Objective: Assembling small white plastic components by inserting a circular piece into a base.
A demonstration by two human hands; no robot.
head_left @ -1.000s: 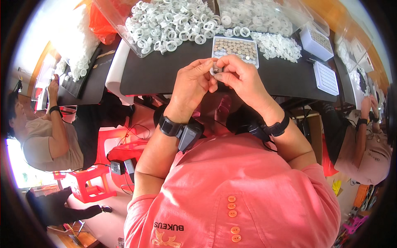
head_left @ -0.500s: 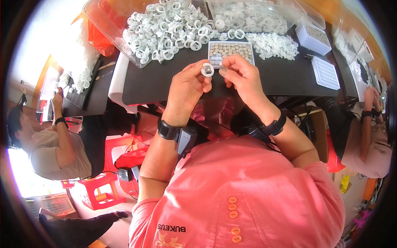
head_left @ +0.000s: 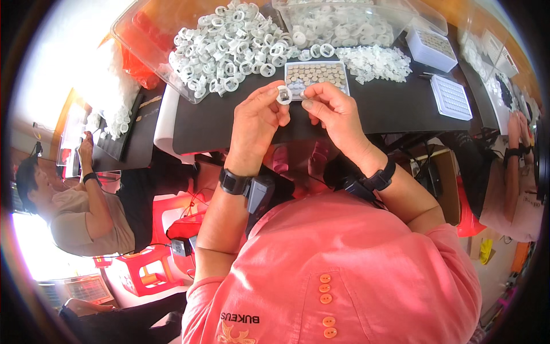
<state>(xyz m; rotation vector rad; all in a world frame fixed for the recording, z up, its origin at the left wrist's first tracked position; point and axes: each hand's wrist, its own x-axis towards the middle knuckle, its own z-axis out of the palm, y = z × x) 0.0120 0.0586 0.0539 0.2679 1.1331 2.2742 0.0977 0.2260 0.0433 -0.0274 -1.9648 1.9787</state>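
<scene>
Above the near edge of the black bench, a small white ring is pinched in the left hand grip, while the right hand, fingertips closed together, is held at three o'clock, just beside it.

The small round plastic ring pinched between the hands is white with a darker centre. The flat bench top is black. At its far edge, the heap of plastic rings is white. The shallow rectangular tray holds tan discs in even rows. Two wristbands are black, the buttoned shirt coral pink.
</scene>
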